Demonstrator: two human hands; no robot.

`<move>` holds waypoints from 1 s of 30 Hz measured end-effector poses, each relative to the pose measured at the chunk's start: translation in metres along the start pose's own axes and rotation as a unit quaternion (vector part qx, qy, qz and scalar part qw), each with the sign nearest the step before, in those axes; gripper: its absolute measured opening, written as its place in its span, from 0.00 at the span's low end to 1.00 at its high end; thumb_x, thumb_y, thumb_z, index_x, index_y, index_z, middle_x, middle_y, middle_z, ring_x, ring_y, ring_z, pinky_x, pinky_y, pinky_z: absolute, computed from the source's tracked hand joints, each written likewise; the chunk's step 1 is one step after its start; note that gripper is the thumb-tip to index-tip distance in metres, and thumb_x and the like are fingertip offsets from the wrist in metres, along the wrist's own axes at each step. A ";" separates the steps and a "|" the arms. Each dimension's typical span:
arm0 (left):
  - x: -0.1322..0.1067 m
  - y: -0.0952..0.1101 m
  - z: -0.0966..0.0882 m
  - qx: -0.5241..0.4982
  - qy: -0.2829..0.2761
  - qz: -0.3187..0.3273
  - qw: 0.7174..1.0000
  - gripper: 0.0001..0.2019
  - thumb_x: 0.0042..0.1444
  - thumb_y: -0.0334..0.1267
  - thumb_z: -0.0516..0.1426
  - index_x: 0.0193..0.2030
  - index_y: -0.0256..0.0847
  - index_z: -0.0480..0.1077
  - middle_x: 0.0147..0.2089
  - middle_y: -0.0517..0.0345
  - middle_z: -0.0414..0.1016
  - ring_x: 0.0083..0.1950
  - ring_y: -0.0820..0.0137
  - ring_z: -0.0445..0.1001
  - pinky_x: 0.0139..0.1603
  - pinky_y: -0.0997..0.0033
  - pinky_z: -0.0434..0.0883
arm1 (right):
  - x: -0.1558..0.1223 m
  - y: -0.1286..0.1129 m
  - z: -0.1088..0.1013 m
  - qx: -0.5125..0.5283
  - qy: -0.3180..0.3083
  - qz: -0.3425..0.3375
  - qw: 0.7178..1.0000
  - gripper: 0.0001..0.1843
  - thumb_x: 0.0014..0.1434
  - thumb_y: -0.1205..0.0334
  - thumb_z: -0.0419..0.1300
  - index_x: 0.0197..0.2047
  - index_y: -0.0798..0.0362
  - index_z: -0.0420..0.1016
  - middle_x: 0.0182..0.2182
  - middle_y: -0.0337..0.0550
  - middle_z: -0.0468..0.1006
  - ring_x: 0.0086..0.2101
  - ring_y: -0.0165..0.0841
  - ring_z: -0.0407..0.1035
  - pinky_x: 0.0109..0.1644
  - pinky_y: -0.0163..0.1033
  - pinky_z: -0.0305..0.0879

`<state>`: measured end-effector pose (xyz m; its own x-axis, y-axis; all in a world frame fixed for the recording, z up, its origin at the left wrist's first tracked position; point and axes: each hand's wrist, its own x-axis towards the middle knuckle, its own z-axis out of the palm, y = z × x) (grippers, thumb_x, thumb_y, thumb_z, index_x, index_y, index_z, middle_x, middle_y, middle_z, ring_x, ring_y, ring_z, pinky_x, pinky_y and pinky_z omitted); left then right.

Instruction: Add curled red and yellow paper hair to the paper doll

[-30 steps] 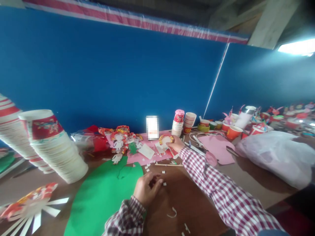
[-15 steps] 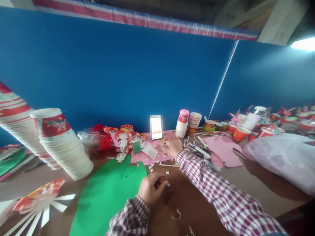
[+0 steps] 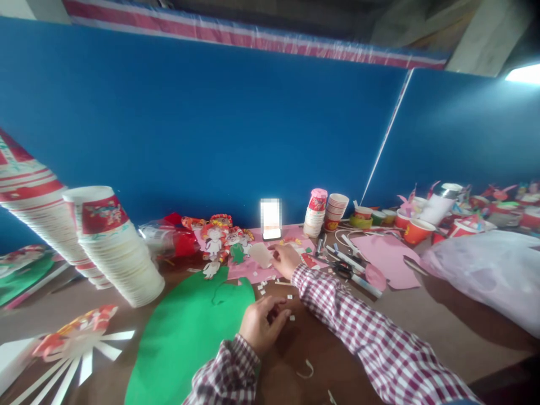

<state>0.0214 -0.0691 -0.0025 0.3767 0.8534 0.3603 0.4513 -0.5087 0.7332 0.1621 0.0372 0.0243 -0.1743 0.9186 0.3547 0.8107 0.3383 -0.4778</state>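
My right hand (image 3: 287, 261) reaches forward over the pink sheet (image 3: 253, 274), its fingers closed on the right edge of a small pale card (image 3: 261, 255). The fingertips are partly hidden. Nearer to me, my left hand (image 3: 262, 322) rests on the brown table beside the large green sheet (image 3: 185, 332). Its fingers curl loosely, the thumb stands apart, and nothing shows between them. Small white squares (image 3: 289, 296) lie scattered near both hands. Paper figure cutouts (image 3: 214, 243) are heaped left of the card, with a green cutout (image 3: 237, 253) among them.
Tall stacks of paper cups (image 3: 116, 247) lean at the left, near a cut-open cup with splayed strips (image 3: 80, 349). A lit phone (image 3: 271, 222) stands against the blue wall. Pens (image 3: 350, 259), decorated cups (image 3: 419, 230) and a plastic bag (image 3: 485, 270) are at the right.
My right hand has moved left, from the right part of the pink sheet to the pale card, and has taken hold of its edge. My left hand has stayed in place.
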 end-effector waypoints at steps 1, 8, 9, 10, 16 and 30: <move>0.001 0.000 0.000 -0.011 0.007 -0.006 1.000 0.10 0.51 0.42 0.53 0.37 0.40 0.70 0.29 0.56 0.72 0.28 0.72 0.69 0.30 0.74 0.66 | -0.001 0.001 -0.004 0.011 -0.001 0.008 1.000 0.13 0.48 0.67 0.58 0.40 0.53 0.72 0.28 0.42 0.75 0.33 0.35 0.67 0.38 0.37 0.60; 0.010 -0.004 -0.007 -0.173 0.157 -0.145 0.961 0.17 0.50 0.44 0.54 0.42 0.35 0.67 0.27 0.56 0.72 0.26 0.73 0.69 0.26 0.75 0.68 | -0.036 -0.007 -0.031 0.082 -0.055 0.002 0.995 0.11 0.53 0.60 0.55 0.27 0.56 0.74 0.22 0.40 0.74 0.24 0.29 0.66 0.27 0.31 0.59; 0.011 -0.004 -0.009 -0.190 0.179 -0.154 0.953 0.19 0.49 0.45 0.54 0.44 0.34 0.66 0.28 0.55 0.72 0.27 0.72 0.70 0.27 0.75 0.68 | -0.044 -0.011 -0.033 0.101 -0.074 -0.004 0.992 0.11 0.53 0.60 0.54 0.27 0.57 0.73 0.21 0.40 0.74 0.24 0.29 0.66 0.27 0.31 0.58; 0.012 -0.004 -0.010 -0.199 0.197 -0.155 0.947 0.20 0.48 0.45 0.55 0.45 0.34 0.65 0.30 0.54 0.72 0.29 0.72 0.70 0.29 0.74 0.69 | -0.052 -0.015 -0.035 0.118 -0.098 -0.011 0.988 0.11 0.53 0.60 0.54 0.26 0.57 0.73 0.21 0.40 0.73 0.24 0.29 0.65 0.26 0.31 0.57; 0.014 -0.008 -0.016 -0.197 0.203 -0.183 0.941 0.17 0.45 0.47 0.57 0.33 0.32 0.70 0.22 0.58 0.69 0.22 0.75 0.65 0.21 0.79 0.62 | -0.088 -0.032 -0.034 0.140 -0.201 -0.058 0.968 0.06 0.50 0.66 0.55 0.23 0.56 0.70 0.20 0.37 0.71 0.21 0.26 0.63 0.25 0.30 0.54; 0.005 0.003 0.005 -0.243 0.034 -0.225 0.943 0.14 0.49 0.46 0.54 0.23 0.36 0.62 0.16 0.59 0.69 0.17 0.75 0.67 0.19 0.77 0.65 | -0.089 -0.001 -0.037 0.211 0.101 0.079 0.969 0.13 0.58 0.55 0.50 0.33 0.54 0.71 0.24 0.41 0.74 0.26 0.32 0.68 0.28 0.33 0.62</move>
<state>0.0282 -0.0663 -0.0013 0.1752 0.9842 -0.0255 0.1229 0.0038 0.9924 0.1975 -0.0528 0.0227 0.0810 0.9215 0.3799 0.5098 0.2892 -0.8102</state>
